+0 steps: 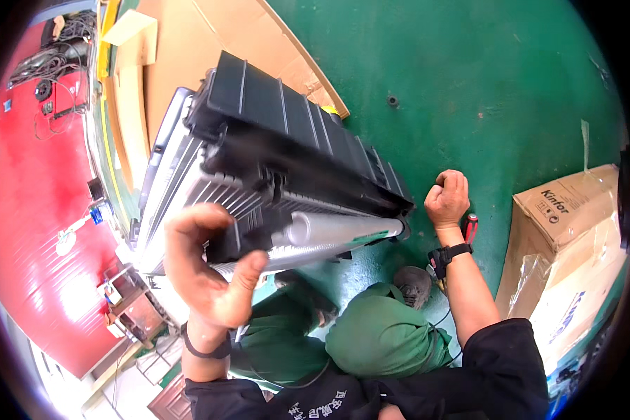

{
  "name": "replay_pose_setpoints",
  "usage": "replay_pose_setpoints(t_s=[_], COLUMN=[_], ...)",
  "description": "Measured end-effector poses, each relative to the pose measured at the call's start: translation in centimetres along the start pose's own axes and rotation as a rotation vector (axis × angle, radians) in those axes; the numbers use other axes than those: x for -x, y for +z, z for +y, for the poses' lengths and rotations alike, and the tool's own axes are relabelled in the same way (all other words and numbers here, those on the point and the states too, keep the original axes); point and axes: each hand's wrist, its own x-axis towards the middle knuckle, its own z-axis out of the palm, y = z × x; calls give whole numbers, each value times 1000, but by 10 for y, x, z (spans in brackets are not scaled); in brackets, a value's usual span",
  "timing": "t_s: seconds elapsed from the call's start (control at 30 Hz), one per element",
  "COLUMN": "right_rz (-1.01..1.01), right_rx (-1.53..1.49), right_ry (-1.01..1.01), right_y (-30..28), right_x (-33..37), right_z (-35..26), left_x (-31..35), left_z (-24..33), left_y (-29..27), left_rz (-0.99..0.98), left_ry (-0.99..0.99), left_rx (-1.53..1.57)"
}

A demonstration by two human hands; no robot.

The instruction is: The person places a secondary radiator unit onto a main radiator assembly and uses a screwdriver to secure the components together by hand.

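Note:
A radiator assembly (238, 192) with silver fins and a black plastic shroud (287, 115) stands tilted in front of me. A silver cylinder (350, 229) runs along its near side. My left hand (206, 269) is at the near left end, with thumb and fingers curled around a blurred black plastic part (241, 238). Whether that part is joined to the radiator, I cannot tell. To the right of the assembly and apart from it, my right hand (448, 199) is closed; anything inside its fingers is hidden. A red-handled screwdriver (471, 227) lies beside my right wrist.
Flat cardboard (203, 31) lies beyond the radiator on the green floor (434, 70). A taped cardboard box (563, 217) stands at the right. On the left are a red surface (42, 210) with cables (59, 56) and a small metal-framed stand (136, 308).

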Motion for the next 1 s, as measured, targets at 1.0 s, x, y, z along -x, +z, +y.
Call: replay_pose_setpoints(t_s=[1.0], right_rz=[-128], right_rx=[-124], right_ry=[174], right_y=[-8], right_x=[-12], right_z=[5], left_x=[-43], left_z=[-25], left_y=[-18], left_rz=[117], left_ry=[470], left_rx=[-717])
